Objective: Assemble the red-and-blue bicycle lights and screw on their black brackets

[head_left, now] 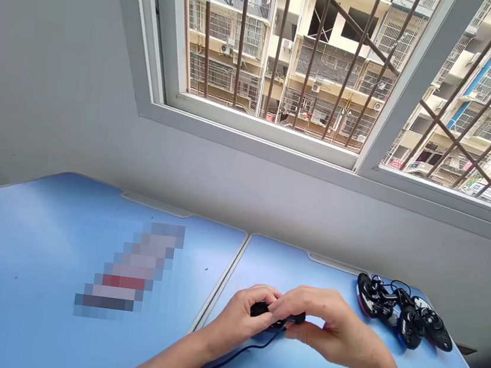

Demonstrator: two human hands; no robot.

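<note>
A grey wall (pixel 48 76) fills the left of my view, and a white-framed window (pixel 262 123) with rust-brown security bars (pixel 315 55) looks out on a tall apartment block (pixel 335 40) with caged balconies. Below the window sits a blue table (pixel 14 245) made of two panels meeting at a pale seam (pixel 219 282). On the left panel lies a pixelated object (pixel 128 268), too blurred for me to tell what it is.

On the right panel, near the far corner, is a tangled heap of black corded devices (pixel 404 314) with pink and blue edges. They are well apart from the blurred object and just beyond my right hand (pixel 330 332). Going by how things lie, one device is off that heap and in my grip, while the rest stay bunched together.

My left hand (pixel 237 320) and right hand meet over the right panel, around a small black device (pixel 261 309). My left fingers (pixel 265 297) curl closed over one end of it, while my right fingers (pixel 297 304) and thumb pinch the other end, hiding most of its body. A thin black cable (pixel 237 356) runs from it down toward the near table edge.
</note>
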